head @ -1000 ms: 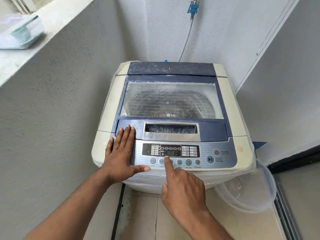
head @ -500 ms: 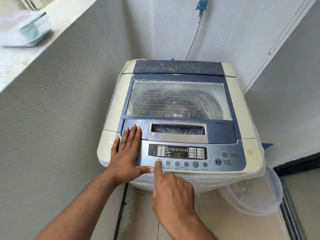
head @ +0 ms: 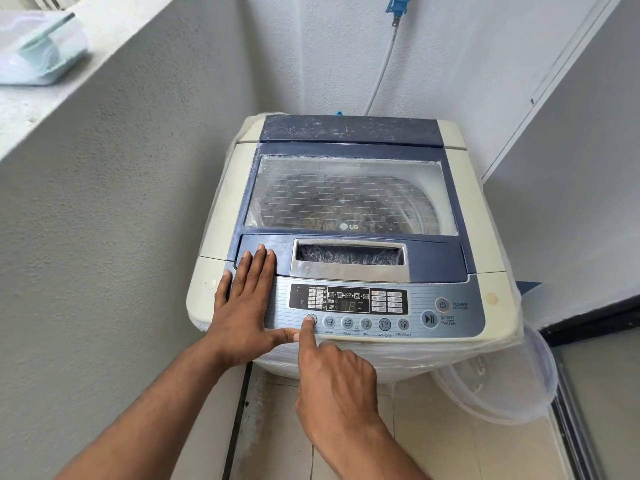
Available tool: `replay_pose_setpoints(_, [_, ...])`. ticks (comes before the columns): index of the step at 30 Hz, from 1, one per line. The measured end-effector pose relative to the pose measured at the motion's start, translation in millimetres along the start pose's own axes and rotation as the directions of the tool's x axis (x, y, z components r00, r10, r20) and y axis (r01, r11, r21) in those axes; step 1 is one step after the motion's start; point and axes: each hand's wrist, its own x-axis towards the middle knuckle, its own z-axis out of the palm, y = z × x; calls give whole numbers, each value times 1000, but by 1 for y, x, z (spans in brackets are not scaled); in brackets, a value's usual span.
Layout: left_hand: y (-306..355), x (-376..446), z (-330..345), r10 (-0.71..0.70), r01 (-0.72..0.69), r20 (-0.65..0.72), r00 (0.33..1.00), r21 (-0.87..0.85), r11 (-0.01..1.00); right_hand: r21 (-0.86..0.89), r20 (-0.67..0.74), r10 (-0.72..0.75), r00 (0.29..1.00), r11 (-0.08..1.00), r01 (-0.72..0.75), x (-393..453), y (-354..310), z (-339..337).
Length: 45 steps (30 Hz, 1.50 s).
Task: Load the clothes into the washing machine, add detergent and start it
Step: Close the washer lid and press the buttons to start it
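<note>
The washing machine [head: 349, 244] stands in the far corner between two walls, lid [head: 349, 195] down, with dark clothes [head: 332, 206] visible through the lid's window. The left hand [head: 242, 306] lies flat on the left end of the control panel [head: 446, 337], fingers straight and reaching onto the blue lid frame; its grip is fully open and has hold of nothing. The right hand [head: 334, 379] has its index finger extended onto the leftmost round button [head: 310, 319] of the near row, the other fingers curled into the palm, holding nothing. The display [head: 347, 305] shows lit digits. The START/PAUSE button [head: 429, 319] sits well to the right, untouched. Judged stage: settings under adjustment, start not yet given. Risks noted: repeated or over-long presses on this button could overshoot the wanted setting, since it appears to cycle through values. The left thumb lies just beside the pressing finger and could catch the same button. The POWER button [head: 442, 304] is close to START/PAUSE; a careless reach might switch the machine off and lose the selections. Weight from the left hand bears partly on the lid frame; should the lid not be fully seated, the cycle may refuse to start. Whether detergent has been added cannot be told. A clear plastic tub [head: 512, 386] lies on the floor at the near right corner, a possible trip hazard
</note>
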Motion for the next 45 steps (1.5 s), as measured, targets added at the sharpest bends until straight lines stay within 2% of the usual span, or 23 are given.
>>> replay_pose_setpoints(14, [3,-1,-3,-10,10,7,1000,-9,1000,79,-22,56,998,995,-55,9,10,-6])
replay_pose_setpoints(23, [5,-1,-3,-12,12,-7,1000,-22,1000,72,-59,-11,998,997,15,2,11,3])
replay_pose_setpoints(30, [4,-3,-2,4,-4,-44,999,-16,1000,243,-267,-60,962,962,128,-1,36,25])
replay_pose_setpoints(34, [5,-5,0,10,-14,-88,996,-38,999,362,-436,-24,900,910,200,4,63,33])
replay_pose_setpoints(38, [3,-4,2,15,-25,-113,993,-81,996,403,-534,4,845,880,251,10,83,24])
replay_pose_setpoints(41, [7,-6,3,38,-63,-143,989,-170,983,411,-592,5,806,862,296,16,93,18])
replay_pose_setpoints(45, [26,-7,1,165,-249,-240,957,-379,891,439,-609,-17,793,825,355,25,104,13])
